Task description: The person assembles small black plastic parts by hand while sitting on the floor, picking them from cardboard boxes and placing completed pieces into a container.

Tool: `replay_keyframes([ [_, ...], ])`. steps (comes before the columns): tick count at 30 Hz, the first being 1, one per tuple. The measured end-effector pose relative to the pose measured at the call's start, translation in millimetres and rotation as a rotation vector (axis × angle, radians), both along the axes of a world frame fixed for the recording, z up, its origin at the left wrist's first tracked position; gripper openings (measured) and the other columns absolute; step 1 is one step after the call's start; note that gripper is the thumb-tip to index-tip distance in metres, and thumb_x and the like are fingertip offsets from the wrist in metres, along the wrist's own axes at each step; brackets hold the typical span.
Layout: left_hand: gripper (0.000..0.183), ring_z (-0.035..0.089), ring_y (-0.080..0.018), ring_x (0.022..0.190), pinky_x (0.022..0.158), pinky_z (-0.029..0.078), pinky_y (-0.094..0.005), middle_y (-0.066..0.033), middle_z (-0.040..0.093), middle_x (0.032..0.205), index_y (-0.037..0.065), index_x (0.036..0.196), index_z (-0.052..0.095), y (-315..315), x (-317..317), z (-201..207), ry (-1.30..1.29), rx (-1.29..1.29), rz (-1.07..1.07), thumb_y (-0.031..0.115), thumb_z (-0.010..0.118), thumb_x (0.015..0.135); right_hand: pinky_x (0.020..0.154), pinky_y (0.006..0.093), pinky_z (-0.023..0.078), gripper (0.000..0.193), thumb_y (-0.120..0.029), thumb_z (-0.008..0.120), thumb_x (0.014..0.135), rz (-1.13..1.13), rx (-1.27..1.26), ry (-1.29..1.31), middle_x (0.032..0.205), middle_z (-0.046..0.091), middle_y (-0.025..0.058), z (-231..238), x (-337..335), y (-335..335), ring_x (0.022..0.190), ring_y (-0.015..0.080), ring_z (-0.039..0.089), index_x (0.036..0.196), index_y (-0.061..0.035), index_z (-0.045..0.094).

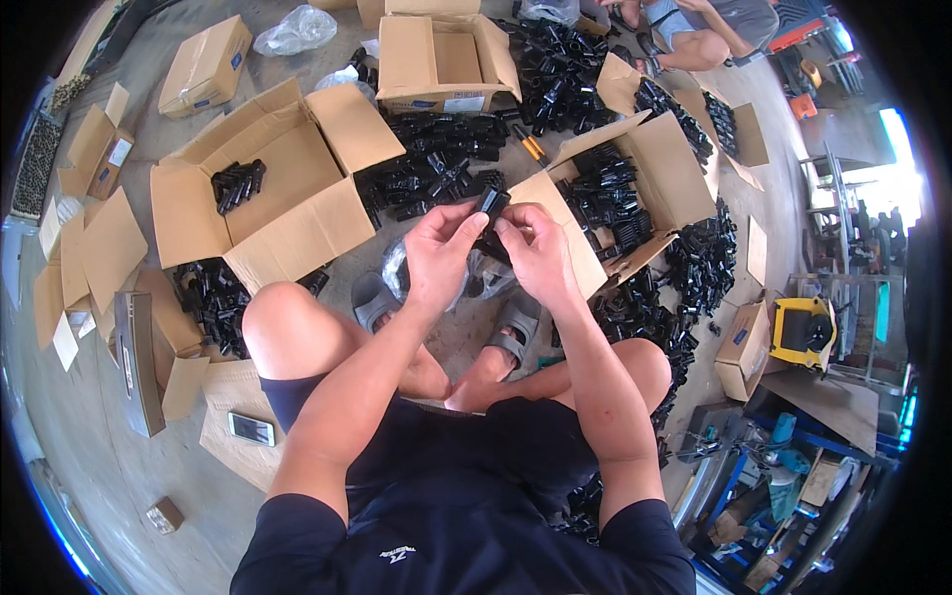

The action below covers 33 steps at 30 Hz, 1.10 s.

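Head view, looking down. Nearest: dark T-shirt [466, 526] with a small white printed logo and lettering [398, 553] on it. Left hand [442, 248] closed on a glossy black tubular part [493, 202], thumb along its side; right hand [536, 248] pinches the same piece, thumb and fingers drawn in. Part sits between both hands, above the grey sandals [515, 332] and a clear plastic bag [397, 270]. Pale-framed smartphone [251, 428] on flattened cardboard, left of the knee.

Beyond the hands: left carton [293, 164], open, a short row of black parts [238, 185] inside; right carton [686, 183], open, far fuller. Loose black parts [436, 149] heaped between them, orange-handled tool [532, 146] alongside.

Farther: open carton [407, 59], white label [464, 103] and blue patch on its front; taped carton [205, 64], blue printed mark on its side. Far right, another person's bent leg [699, 50].
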<state>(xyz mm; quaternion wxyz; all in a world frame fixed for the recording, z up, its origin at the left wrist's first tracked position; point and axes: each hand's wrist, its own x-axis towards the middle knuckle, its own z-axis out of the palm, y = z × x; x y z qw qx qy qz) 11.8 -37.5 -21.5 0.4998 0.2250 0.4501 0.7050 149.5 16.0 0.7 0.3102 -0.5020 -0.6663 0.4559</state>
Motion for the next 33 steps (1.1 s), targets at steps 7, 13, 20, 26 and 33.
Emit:
replay_keyframes([
  [7,0.020,0.063,-0.0067,0.084,0.078,0.052,-0.0214,-0.0045,0.072,0.096,-0.003,0.111,0.069,-1.8,-0.2,-0.5,0.002,0.005,0.009,0.005,0.073,0.093,0.078,0.0355,0.051,0.018,-0.013,0.070,0.091,-0.001,-0.004,0.044,0.106,0.066,0.0137,-6.7,1.9,-1.9,0.091,0.0221,0.064,0.101,0.0014,0.068],
  [13,0.020,0.063,-0.0062,0.084,0.077,0.051,-0.0216,-0.0036,0.071,0.096,-0.003,0.111,0.069,-1.4,-2.0,-3.9,0.034,-0.028,0.003,0.006,0.073,0.093,0.077,0.0368,0.051,0.017,-0.015,0.067,0.093,0.022,0.083,0.040,0.101,0.066,0.0151,-3.1,-0.6,-3.4,0.088,0.0259,0.065,0.096,0.0020,0.069],
  [20,0.020,0.063,-0.0069,0.087,0.079,0.051,-0.0224,-0.0040,0.071,0.100,-0.002,0.111,0.070,-0.3,-4.3,-4.0,0.154,-0.052,0.021,0.006,0.072,0.093,0.078,0.0396,0.052,0.014,-0.011,0.068,0.086,0.005,0.177,0.028,0.091,0.066,0.0172,1.2,-4.8,-1.8,0.089,0.0312,0.067,0.089,0.0028,0.068],
  [26,0.017,0.065,-0.0088,0.089,0.082,0.052,-0.0239,-0.0060,0.072,0.102,-0.002,0.109,0.069,-2.4,0.0,-5.7,0.121,-0.005,0.022,0.005,0.070,0.094,0.084,0.0395,0.052,0.013,-0.009,0.071,0.085,0.011,0.106,-0.008,0.099,0.065,0.0170,17.8,1.0,-7.0,0.095,0.0325,0.066,0.090,0.0026,0.067],
  [33,0.018,0.065,-0.0087,0.089,0.082,0.052,-0.0237,-0.0063,0.072,0.103,-0.003,0.111,0.068,-4.4,0.5,-5.6,0.077,0.005,-0.002,0.004,0.071,0.094,0.079,0.0354,0.051,0.015,-0.012,0.070,0.089,0.010,0.111,-0.013,0.101,0.066,0.0128,18.7,3.7,-10.7,0.091,0.0253,0.064,0.097,0.0007,0.067],
])
